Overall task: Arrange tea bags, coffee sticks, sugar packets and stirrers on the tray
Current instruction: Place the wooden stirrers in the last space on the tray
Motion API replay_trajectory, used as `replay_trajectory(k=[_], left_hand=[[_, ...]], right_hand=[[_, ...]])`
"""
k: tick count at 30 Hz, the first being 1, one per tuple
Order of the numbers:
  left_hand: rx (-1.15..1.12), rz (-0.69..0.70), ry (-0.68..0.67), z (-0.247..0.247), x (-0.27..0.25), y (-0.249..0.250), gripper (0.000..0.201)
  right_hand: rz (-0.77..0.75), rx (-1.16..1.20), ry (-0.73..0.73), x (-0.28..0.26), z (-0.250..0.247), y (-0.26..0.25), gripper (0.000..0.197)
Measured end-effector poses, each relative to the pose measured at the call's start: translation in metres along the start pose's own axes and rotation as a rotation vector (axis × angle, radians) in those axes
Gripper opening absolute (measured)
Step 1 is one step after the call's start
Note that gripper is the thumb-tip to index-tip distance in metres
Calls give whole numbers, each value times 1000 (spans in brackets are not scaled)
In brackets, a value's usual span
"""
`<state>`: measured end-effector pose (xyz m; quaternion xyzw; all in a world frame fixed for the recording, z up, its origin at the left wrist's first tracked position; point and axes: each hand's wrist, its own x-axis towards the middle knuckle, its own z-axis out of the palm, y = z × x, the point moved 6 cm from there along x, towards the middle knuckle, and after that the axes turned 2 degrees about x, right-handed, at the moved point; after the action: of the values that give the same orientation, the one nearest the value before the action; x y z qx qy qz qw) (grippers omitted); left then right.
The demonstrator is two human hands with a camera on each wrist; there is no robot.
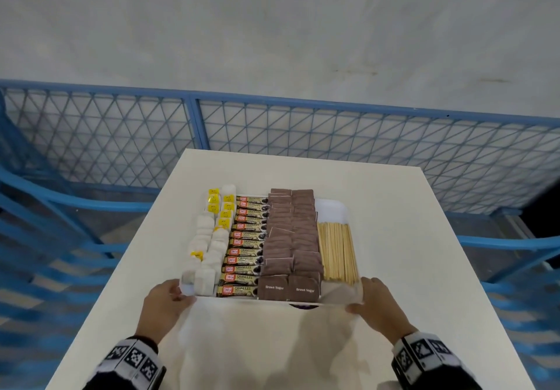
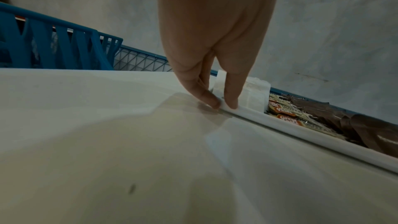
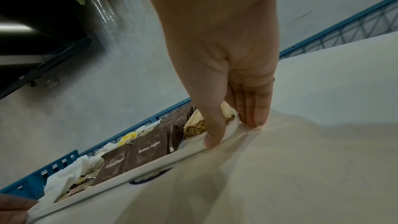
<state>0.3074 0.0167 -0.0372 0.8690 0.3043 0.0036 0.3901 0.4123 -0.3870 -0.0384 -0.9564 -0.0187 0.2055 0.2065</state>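
A white tray (image 1: 331, 210) lies on the white table (image 1: 403, 268). From left to right it carries rows of white tea bags (image 1: 206, 238), coffee sticks (image 1: 245, 238), brown sugar packets (image 1: 291, 238) and wooden stirrers (image 1: 336, 250). My left hand (image 1: 185, 294) pinches the tray's near-left corner; in the left wrist view the hand (image 2: 223, 105) has thumb and finger on either side of the rim (image 2: 301, 130). My right hand (image 1: 360, 298) holds the near-right corner. There the right hand (image 3: 232, 132) has its thumb on the rim (image 3: 129, 175) and its fingers outside, next to the stirrers (image 3: 193, 125).
A blue mesh fence (image 1: 121, 135) runs behind the table, with blue crates (image 1: 30, 207) to the left. A glass vase with green leaves (image 3: 96, 1) stands off to the right. Bare table surface lies on the tray's right and in front of it.
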Motion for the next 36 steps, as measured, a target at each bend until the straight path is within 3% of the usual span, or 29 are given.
replay_trajectory(k=[12,22,25,30,36], left_hand=[[56,-13,24,-10,76,9,23],[65,-55,11,-16,95,13,28],[43,-80,-13,-16,93,14,31],[77,-123,-52,-16,75,19,58],[82,116,7,-6,12,59,33]], right_hand=[[-28,1,23,58,-8,-44,47],[-20,-34,23,76,-12,-60,52],[-19,-33,33,75,-11,-62,51],[32,4,61,60,-10,-60,47],[81,137,91,5,-11,-38,46]])
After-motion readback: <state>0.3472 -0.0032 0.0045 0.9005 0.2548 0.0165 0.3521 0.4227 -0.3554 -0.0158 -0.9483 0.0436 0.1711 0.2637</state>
